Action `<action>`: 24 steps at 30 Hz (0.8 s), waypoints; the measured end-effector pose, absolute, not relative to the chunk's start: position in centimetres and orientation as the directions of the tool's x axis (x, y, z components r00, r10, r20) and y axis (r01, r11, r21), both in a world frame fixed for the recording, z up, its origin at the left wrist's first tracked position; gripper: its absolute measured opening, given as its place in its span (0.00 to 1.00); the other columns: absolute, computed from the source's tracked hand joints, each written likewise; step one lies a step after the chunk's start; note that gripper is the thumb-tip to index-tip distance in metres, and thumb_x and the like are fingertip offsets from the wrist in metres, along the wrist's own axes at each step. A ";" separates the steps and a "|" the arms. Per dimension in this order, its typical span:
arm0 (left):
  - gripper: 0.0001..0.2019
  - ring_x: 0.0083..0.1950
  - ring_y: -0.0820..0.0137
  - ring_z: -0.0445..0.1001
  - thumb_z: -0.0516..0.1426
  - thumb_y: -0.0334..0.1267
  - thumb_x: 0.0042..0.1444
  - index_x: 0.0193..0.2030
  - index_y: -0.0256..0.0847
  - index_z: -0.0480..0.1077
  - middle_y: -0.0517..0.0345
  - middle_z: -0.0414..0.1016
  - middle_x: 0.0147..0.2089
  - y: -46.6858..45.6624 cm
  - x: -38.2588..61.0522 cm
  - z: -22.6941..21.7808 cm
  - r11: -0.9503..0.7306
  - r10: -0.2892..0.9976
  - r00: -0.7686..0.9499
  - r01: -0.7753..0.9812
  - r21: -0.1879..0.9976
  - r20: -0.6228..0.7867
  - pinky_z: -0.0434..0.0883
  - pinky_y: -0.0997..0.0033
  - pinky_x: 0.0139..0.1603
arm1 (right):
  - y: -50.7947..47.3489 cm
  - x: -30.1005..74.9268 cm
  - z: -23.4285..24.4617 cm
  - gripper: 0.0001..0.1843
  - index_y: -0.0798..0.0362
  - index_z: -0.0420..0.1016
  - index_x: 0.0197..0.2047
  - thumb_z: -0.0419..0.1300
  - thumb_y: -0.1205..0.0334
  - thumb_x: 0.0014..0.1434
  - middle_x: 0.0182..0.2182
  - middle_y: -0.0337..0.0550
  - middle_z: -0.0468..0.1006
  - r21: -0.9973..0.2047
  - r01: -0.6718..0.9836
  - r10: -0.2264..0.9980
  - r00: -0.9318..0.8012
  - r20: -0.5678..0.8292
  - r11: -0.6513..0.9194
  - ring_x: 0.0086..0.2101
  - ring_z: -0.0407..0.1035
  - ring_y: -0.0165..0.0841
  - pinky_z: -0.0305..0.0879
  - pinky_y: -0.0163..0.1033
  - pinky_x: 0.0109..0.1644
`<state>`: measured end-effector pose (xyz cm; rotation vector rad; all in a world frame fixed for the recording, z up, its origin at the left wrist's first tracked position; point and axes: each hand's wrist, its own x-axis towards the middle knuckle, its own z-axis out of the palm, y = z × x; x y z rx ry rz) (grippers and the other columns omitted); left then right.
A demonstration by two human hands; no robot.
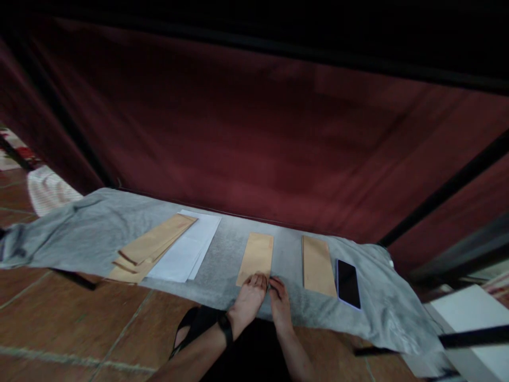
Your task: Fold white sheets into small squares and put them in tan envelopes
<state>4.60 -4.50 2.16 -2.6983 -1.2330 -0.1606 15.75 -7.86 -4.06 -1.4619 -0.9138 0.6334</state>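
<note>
A brown paper envelope (256, 252) lies flat on the grey cloth in front of me. My left hand (253, 294) presses on its near edge with the fingers curled together. At the envelope's near right corner, my right hand (280, 300) has its fingers bent and pinched close to the left fingertips. The paper between the two hands is partly hidden by the fingers. Left of it lie white paper sheets (186, 249), partly under a fanned stack of brown envelopes (155, 241). To the right is a neat pile of brown envelopes (318, 265).
A dark-screened phone (348, 284) with a purple edge lies beside the right pile. Grey cloth (99, 228) covers the long, narrow surface and hangs over its edges. Behind it stands a dark red panel (246, 132) with black bars. Brown floor tiles (79, 323) show below.
</note>
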 end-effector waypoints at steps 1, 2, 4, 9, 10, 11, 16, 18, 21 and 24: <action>0.20 0.51 0.58 0.77 0.50 0.19 0.57 0.53 0.34 0.72 0.44 0.78 0.49 -4.4 4.7 2.6 -0.637 0.749 0.640 0.767 -0.082 0.170 0.76 0.59 0.50 | -7.9 15.7 -3.6 0.16 0.50 0.83 0.40 0.58 0.55 0.54 0.48 0.47 0.81 -0.994 0.107 0.845 0.528 0.084 0.032 0.51 0.73 0.40 0.64 0.47 0.63; 0.18 0.50 0.59 0.78 0.51 0.19 0.57 0.52 0.33 0.72 0.45 0.78 0.47 -4.2 4.8 3.2 -0.631 0.758 0.630 0.774 -0.054 0.170 0.76 0.60 0.49 | -7.9 15.6 -3.2 0.17 0.50 0.82 0.42 0.58 0.54 0.53 0.48 0.47 0.81 -0.999 0.050 0.853 0.520 0.038 0.013 0.51 0.73 0.41 0.63 0.48 0.63; 0.17 0.50 0.59 0.78 0.52 0.21 0.58 0.52 0.34 0.72 0.46 0.79 0.47 -3.8 4.7 4.9 -0.617 0.775 0.602 0.787 0.020 0.191 0.76 0.61 0.49 | -7.9 15.6 -2.6 0.20 0.50 0.81 0.45 0.61 0.52 0.51 0.49 0.47 0.81 -0.997 -0.073 0.851 0.522 -0.055 -0.020 0.52 0.73 0.42 0.64 0.50 0.63; 0.12 0.40 0.66 0.79 0.49 0.34 0.66 0.44 0.39 0.74 0.50 0.80 0.41 -2.0 3.9 9.9 -0.422 0.903 0.264 0.694 0.584 0.339 0.74 0.69 0.42 | -8.2 15.9 -1.0 0.30 0.51 0.79 0.45 0.68 0.39 0.44 0.46 0.50 0.82 -0.893 -0.443 0.828 0.472 -0.304 -0.075 0.42 0.78 0.44 0.75 0.50 0.50; 0.13 0.35 0.68 0.77 0.49 0.37 0.67 0.39 0.39 0.74 0.53 0.79 0.36 -1.5 3.7 10.4 -0.357 0.931 0.163 0.590 0.725 0.326 0.73 0.70 0.38 | -8.3 15.8 -0.4 0.32 0.52 0.78 0.46 0.69 0.38 0.44 0.46 0.50 0.82 -0.860 -0.503 0.842 0.425 -0.331 -0.085 0.42 0.78 0.43 0.75 0.50 0.48; 0.14 0.31 0.69 0.75 0.50 0.41 0.66 0.35 0.39 0.73 0.56 0.77 0.31 -1.2 3.5 10.7 -0.288 0.955 0.071 0.461 0.839 0.289 0.72 0.72 0.34 | -8.4 15.8 0.2 0.33 0.52 0.77 0.47 0.69 0.37 0.45 0.45 0.50 0.82 -0.830 -0.550 0.859 0.375 -0.350 -0.098 0.41 0.78 0.43 0.76 0.49 0.47; 0.18 0.23 0.73 0.70 0.63 0.51 0.49 0.24 0.41 0.64 0.66 0.67 0.21 -1.1 3.0 7.8 0.069 0.988 -0.127 -0.121 0.990 -0.085 0.71 0.74 0.25 | -8.0 15.1 2.6 0.31 0.54 0.76 0.45 0.71 0.41 0.46 0.34 0.44 0.82 -0.801 -0.579 0.889 0.276 -0.367 -0.151 0.33 0.78 0.39 0.78 0.44 0.38; 0.19 0.23 0.73 0.72 0.65 0.51 0.45 0.26 0.40 0.64 0.65 0.69 0.22 -1.9 2.7 6.0 0.179 0.970 -0.131 -0.195 0.964 -0.207 0.73 0.73 0.25 | -7.5 15.0 2.4 0.29 0.53 0.76 0.44 0.72 0.43 0.44 0.30 0.40 0.80 -0.857 -0.497 0.886 0.326 -0.330 -0.137 0.27 0.75 0.35 0.76 0.40 0.32; 0.19 0.22 0.70 0.74 0.67 0.50 0.43 0.30 0.40 0.66 0.62 0.73 0.23 -3.2 2.0 3.9 0.273 0.948 -0.112 -0.193 0.942 -0.298 0.73 0.72 0.23 | -7.0 15.2 1.4 0.28 0.53 0.76 0.47 0.69 0.45 0.46 0.23 0.33 0.75 -0.941 -0.315 0.899 0.366 -0.239 -0.123 0.20 0.68 0.30 0.70 0.36 0.23; 0.20 0.19 0.71 0.73 0.68 0.48 0.43 0.33 0.41 0.64 0.65 0.72 0.22 -3.7 1.2 2.8 0.319 0.933 -0.113 -0.179 0.931 -0.342 0.70 0.74 0.19 | -7.0 15.6 0.6 0.27 0.54 0.74 0.53 0.62 0.48 0.54 0.21 0.32 0.73 -0.987 -0.086 0.932 0.326 -0.158 -0.137 0.17 0.65 0.30 0.64 0.34 0.19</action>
